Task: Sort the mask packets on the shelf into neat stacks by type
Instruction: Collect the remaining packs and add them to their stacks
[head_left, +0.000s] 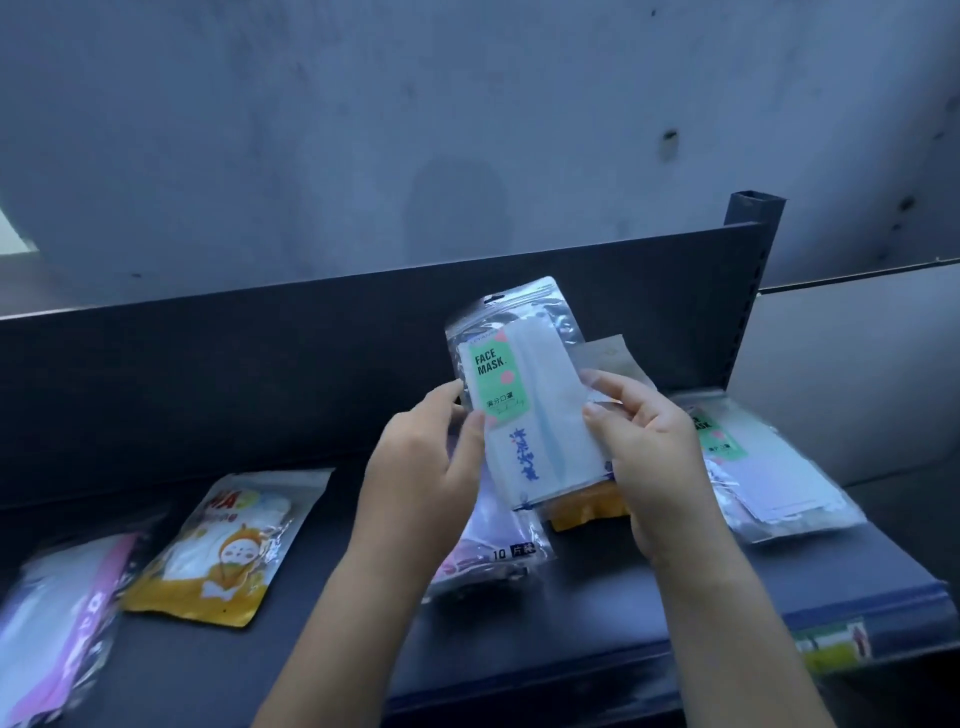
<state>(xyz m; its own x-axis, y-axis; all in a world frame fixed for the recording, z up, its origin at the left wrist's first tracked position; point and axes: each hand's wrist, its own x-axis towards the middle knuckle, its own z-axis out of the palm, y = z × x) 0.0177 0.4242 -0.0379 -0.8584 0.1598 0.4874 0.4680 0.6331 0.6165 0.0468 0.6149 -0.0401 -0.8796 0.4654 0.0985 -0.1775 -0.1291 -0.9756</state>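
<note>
Both hands hold a bunch of mask packets upright above the dark shelf (234, 670). In front is a clear packet with a green FACE MASK label (511, 364), overlapped low down by a white packet with blue writing (540, 457); an orange packet (582, 506) pokes out underneath. My left hand (426, 462) grips the bunch's left edge, my right hand (649, 441) its right edge. On the shelf lie a yellow cartoon packet (218, 551), a pink-striped packet (57, 623) far left, a purple packet (493, 551) below my hands, and a pile with another green-label packet (763, 467) on the right.
A dark back panel (208, 353) rises behind the shelf, with a slotted upright post (753, 249) at its right end. A grey wall (467, 130) stands beyond. The shelf's front edge carries a blue label strip (857, 629).
</note>
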